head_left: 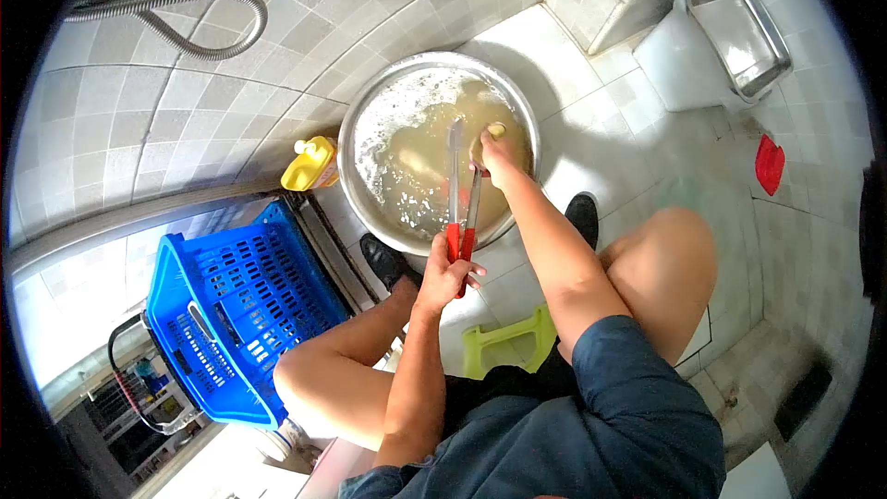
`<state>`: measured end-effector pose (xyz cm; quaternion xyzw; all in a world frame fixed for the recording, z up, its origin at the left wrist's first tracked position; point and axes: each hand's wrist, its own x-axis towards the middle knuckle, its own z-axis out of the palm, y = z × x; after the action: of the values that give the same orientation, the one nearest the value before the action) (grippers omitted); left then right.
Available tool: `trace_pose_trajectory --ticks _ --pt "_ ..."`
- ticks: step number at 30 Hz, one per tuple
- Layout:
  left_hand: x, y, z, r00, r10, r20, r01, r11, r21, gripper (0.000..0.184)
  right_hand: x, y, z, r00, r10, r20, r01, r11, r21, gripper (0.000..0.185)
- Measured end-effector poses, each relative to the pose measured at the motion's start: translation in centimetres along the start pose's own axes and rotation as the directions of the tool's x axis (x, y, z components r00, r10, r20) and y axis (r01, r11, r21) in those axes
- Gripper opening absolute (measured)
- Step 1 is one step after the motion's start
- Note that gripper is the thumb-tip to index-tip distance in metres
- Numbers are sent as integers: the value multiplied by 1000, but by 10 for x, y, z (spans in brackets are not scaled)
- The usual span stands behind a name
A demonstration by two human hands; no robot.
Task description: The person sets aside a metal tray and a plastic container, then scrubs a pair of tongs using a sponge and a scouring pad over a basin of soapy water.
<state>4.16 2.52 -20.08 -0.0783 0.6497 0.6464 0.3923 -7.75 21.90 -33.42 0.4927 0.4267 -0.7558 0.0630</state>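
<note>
My left hand (447, 273) is closed around the red handles of a pair of metal tongs (454, 176). The tongs' two arms spread apart over a large round metal basin (347, 187) of cloudy, sudsy water. At the basin's right side, my right hand (496, 155) is closed on a small pale yellow sponge-like pad (497, 130), against the tip of the tongs' right arm. Part of the pad is hidden by the fingers. Blurred pale and reddish shapes show under the water, too unclear to name.
A yellow detergent bottle (311, 164) stands left of the basin, and a blue plastic basket (245, 314) is at lower left. Below the basin is a green stool (480, 351). A metal tray (739, 37) rests on a white bin (679, 60); a red dustpan-like piece (769, 164) lies right.
</note>
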Motion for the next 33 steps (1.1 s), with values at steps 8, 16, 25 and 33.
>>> trace_pose_trajectory --ticks 8,16,25,33 --pt "7 -15 -17 985 33 -169 26 942 335 47 48 85 -17 858 -429 -281 200 785 -587 42" --pt "31 -28 -35 916 182 -358 29 859 511 24 -40 48 1 664 330 671 -100 928 -358 17" --pt "8 -14 -8 994 82 -70 -67 978 197 17 -3 55 26 986 -138 94 157 959 -236 46" --pt "11 -5 -25 973 -141 -185 109 979 -175 46 9 41 12 999 -10 43 5 993 119 45"
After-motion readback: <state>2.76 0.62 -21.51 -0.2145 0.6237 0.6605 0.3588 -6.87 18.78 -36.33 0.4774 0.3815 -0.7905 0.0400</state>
